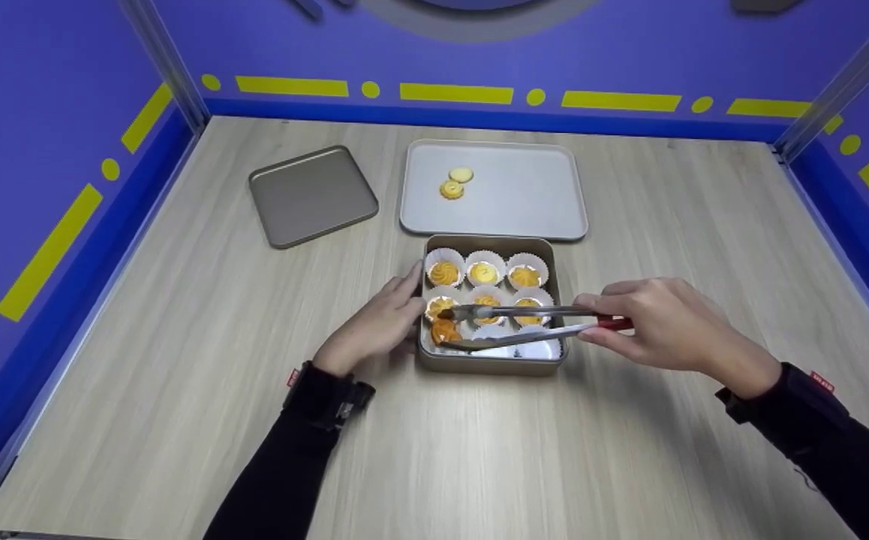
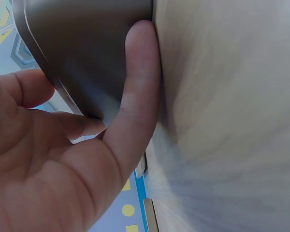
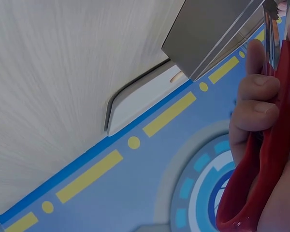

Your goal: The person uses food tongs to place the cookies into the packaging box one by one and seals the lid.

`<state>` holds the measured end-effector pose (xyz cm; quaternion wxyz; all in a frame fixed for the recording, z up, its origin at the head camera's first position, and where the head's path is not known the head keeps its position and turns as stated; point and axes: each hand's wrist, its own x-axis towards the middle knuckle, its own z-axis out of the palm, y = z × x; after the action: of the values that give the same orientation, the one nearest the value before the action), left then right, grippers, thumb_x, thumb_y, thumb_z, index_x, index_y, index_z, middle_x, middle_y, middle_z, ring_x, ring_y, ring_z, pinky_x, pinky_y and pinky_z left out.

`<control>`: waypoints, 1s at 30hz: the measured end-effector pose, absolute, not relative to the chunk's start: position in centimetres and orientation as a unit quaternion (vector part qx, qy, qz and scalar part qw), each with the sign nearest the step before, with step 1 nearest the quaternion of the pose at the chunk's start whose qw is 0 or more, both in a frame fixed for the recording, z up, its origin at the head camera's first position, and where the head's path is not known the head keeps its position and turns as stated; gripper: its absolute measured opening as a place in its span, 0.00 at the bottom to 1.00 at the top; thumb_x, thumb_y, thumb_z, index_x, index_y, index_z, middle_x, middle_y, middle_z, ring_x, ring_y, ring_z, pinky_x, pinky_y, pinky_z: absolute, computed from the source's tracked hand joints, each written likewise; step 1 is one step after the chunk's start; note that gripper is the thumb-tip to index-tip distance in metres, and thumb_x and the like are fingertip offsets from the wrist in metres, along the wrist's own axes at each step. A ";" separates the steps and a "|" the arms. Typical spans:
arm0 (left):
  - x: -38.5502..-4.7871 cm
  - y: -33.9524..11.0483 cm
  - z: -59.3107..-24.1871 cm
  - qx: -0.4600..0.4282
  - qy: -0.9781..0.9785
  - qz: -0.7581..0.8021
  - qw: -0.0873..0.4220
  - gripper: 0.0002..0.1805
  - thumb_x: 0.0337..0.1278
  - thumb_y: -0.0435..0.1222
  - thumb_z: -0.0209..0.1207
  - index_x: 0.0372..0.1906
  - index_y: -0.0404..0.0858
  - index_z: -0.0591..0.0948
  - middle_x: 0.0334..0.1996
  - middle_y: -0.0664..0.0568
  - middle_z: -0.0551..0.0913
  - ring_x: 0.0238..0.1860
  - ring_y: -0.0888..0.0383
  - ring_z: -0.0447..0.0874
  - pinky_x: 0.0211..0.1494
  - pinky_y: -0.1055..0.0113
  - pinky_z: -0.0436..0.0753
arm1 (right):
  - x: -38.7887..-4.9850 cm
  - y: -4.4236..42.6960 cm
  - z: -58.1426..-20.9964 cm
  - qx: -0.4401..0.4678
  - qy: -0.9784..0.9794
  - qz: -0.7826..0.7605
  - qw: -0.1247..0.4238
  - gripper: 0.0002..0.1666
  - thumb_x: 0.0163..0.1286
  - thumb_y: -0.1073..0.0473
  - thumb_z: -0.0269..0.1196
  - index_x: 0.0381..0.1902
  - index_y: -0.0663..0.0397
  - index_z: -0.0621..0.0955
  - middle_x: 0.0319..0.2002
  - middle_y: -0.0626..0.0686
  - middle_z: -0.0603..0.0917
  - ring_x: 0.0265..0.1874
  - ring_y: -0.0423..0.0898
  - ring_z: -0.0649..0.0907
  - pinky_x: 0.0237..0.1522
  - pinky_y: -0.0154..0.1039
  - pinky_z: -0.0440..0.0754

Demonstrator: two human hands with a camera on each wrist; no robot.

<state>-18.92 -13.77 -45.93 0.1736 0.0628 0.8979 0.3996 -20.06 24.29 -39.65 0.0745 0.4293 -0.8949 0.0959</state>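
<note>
My right hand (image 1: 663,322) grips metal tongs (image 1: 536,310) by their red handles (image 3: 275,140). Inside the brown metal tin (image 1: 494,365), the tongs' tips straddle an orange-brown cookie (image 1: 446,331) in the front left corner; whether they touch the tin's floor or a cup is hard to see. Swirled and round cookies (image 1: 484,273) sit in white paper cups in the back and middle rows. White paper cups (image 1: 539,349) show in the front row, partly behind the tongs. My left hand (image 1: 378,322) rests against the tin's left wall (image 2: 87,48), its fingers fairly straight.
Behind the tin lies a pale tray (image 1: 517,195) bearing two cookies (image 1: 452,189), one pale and smooth, one fluted. A brown metal lid (image 1: 314,199) lies back left on the wooden table (image 1: 434,465). Blue panels (image 1: 464,67) stand round the table's back and sides.
</note>
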 end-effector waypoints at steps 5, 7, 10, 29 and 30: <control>-18.9 -13.8 -45.9 0.074 0.898 0.402 0.165 0.38 0.83 0.49 0.39 0.88 0.48 0.43 0.86 0.45 0.52 0.85 0.45 0.50 0.86 0.44 0.53 | -20.0 24.4 -39.6 0.428 -0.895 0.098 0.074 0.21 0.67 0.45 0.76 0.54 0.46 0.91 0.22 0.37 0.73 0.19 0.31 0.66 0.18 0.28 0.61; -18.9 -13.7 -45.8 0.079 0.898 0.402 0.162 0.38 0.83 0.48 0.39 0.88 0.47 0.44 0.85 0.45 0.55 0.84 0.45 0.52 0.86 0.46 0.54 | -20.0 24.4 -39.6 0.430 -0.894 0.099 0.073 0.21 0.67 0.46 0.76 0.53 0.47 0.92 0.22 0.37 0.73 0.19 0.31 0.66 0.18 0.28 0.61; -18.9 -13.7 -45.8 0.077 0.899 0.400 0.163 0.38 0.83 0.48 0.39 0.88 0.47 0.43 0.86 0.47 0.53 0.85 0.47 0.51 0.86 0.47 0.53 | -20.1 24.4 -39.6 0.437 -0.891 0.102 0.071 0.20 0.66 0.46 0.76 0.53 0.46 0.92 0.22 0.36 0.71 0.19 0.30 0.65 0.18 0.28 0.61; -18.9 -13.7 -45.7 0.070 0.897 0.403 0.169 0.38 0.83 0.49 0.38 0.88 0.50 0.43 0.87 0.44 0.47 0.86 0.44 0.47 0.86 0.44 0.50 | -20.2 24.0 -39.7 0.432 -0.895 0.099 0.058 0.21 0.66 0.44 0.76 0.53 0.46 0.92 0.23 0.36 0.75 0.20 0.31 0.69 0.20 0.28 0.64; -18.9 -13.7 -45.8 0.069 0.897 0.403 0.170 0.38 0.83 0.49 0.38 0.88 0.50 0.43 0.87 0.44 0.46 0.86 0.44 0.46 0.86 0.44 0.49 | -20.2 23.9 -39.7 0.430 -0.895 0.099 0.056 0.21 0.66 0.44 0.76 0.53 0.46 0.92 0.23 0.36 0.75 0.21 0.31 0.69 0.20 0.29 0.64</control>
<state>-18.89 -13.71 -45.76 0.1702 0.0690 0.8968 0.4026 -20.18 23.95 -39.67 0.0562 0.4304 -0.8954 0.0990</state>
